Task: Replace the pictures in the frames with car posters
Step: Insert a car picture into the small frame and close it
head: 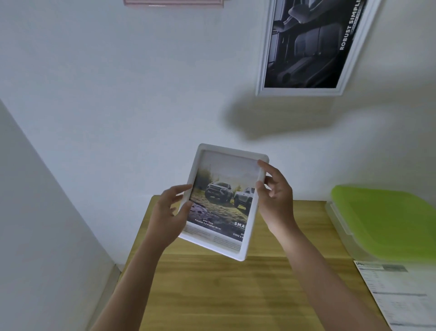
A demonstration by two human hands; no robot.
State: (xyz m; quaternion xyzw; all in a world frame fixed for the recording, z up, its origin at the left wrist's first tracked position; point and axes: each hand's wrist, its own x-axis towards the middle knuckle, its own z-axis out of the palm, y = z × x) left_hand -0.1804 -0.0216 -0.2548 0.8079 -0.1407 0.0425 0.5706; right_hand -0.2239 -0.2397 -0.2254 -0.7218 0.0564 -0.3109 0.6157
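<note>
A white picture frame [249,232] is held up above the wooden table, tilted, with a car poster of two off-road vehicles [224,196] inside it. My left hand [168,212] grips its left edge, thumb on the front. My right hand [274,196] grips the right edge near the top corner, fingers curled over the rim. A second white frame [262,70] hangs on the wall at upper right with a dark car-interior poster [311,42] in it.
A wooden table [236,295] stands against the white wall. A clear box with a green lid [387,219] sits at its right side, and a printed sheet [401,297] lies in front of it. A pink frame edge [174,2] shows at the top.
</note>
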